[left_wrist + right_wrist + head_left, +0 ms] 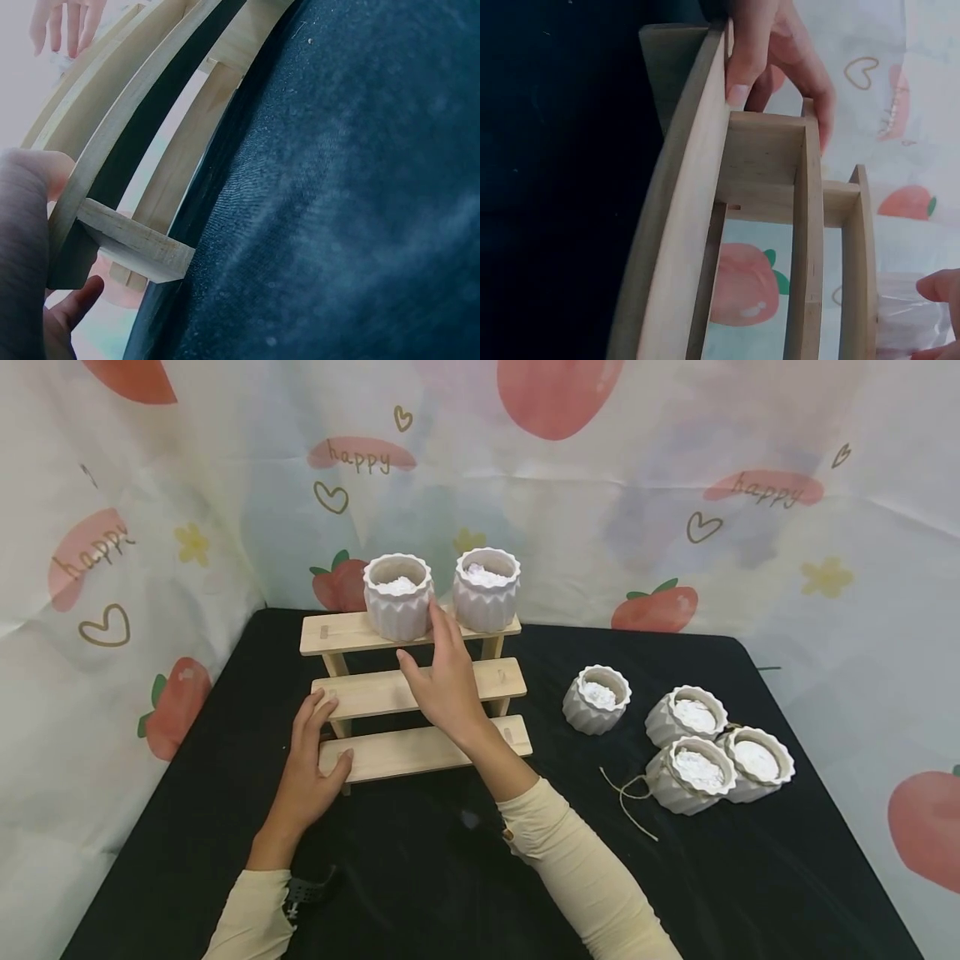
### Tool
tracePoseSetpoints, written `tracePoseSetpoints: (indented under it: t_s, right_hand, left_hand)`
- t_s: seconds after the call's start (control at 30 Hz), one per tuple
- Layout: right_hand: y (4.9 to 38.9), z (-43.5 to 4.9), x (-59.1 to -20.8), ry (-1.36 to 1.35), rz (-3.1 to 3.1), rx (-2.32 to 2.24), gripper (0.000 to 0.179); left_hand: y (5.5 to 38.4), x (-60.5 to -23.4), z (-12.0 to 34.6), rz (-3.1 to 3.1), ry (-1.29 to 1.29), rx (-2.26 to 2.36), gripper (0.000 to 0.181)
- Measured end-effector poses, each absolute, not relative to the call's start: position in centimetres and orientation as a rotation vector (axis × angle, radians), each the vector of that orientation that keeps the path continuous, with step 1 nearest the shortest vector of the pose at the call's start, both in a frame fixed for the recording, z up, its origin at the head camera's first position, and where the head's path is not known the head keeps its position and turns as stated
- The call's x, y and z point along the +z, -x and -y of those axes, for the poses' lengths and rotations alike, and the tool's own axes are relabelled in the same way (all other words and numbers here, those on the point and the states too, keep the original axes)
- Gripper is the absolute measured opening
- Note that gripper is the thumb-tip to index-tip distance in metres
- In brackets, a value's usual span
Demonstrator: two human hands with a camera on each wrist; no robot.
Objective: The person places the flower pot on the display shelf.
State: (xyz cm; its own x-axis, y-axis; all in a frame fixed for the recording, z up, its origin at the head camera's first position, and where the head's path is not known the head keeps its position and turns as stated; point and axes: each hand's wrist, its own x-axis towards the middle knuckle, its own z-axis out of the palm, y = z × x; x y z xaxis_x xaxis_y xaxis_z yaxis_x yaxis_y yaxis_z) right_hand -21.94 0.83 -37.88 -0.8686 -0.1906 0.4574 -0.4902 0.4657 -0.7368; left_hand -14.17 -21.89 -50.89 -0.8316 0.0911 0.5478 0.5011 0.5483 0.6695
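Observation:
A three-tier wooden stand (408, 693) stands on the black cloth, a white scalloped pot (399, 602) and a second one (487, 593) on its top shelf. My left hand (309, 772) grips the stand's left end, thumb on the lowest shelf and fingers at the middle one. In the left wrist view the thumb and a fingertip lie on either side of the shelf end (112, 165). My right hand (446, 681) reaches over the shelves, extended fingertips right at the lower right side of the left pot. The right wrist view shows that pot (907, 319) only partly.
On the cloth (420, 877) to the right sits a single white pot (597, 700). Farther right, several pots (692, 775) with twine (628, 793) stand close together. A patterned fabric backdrop (570, 510) rises behind the table.

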Motion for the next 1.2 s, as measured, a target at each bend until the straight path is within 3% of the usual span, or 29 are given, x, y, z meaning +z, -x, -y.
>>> tracePoseSetpoints:
  t_s: [0.7, 0.97, 1.2]
  right_hand:
    - [19.7, -11.7, -42.7, -0.852, 2.416, 1.060, 0.041]
    - [17.5, -16.8, -44.6, -1.032, 2.389, 1.030, 0.040]
    - [15.1, -20.2, -43.5, -1.000, 2.424, 1.056, 0.045]
  left_hand:
    - [14.4, -51.5, 21.0, 2.318, 0.485, -1.269, 0.083]
    - [14.4, -51.2, 21.1, 2.334, 0.494, -1.270, 0.081]
    - [14.2, -50.9, 21.5, 2.321, 0.474, -1.270, 0.082]
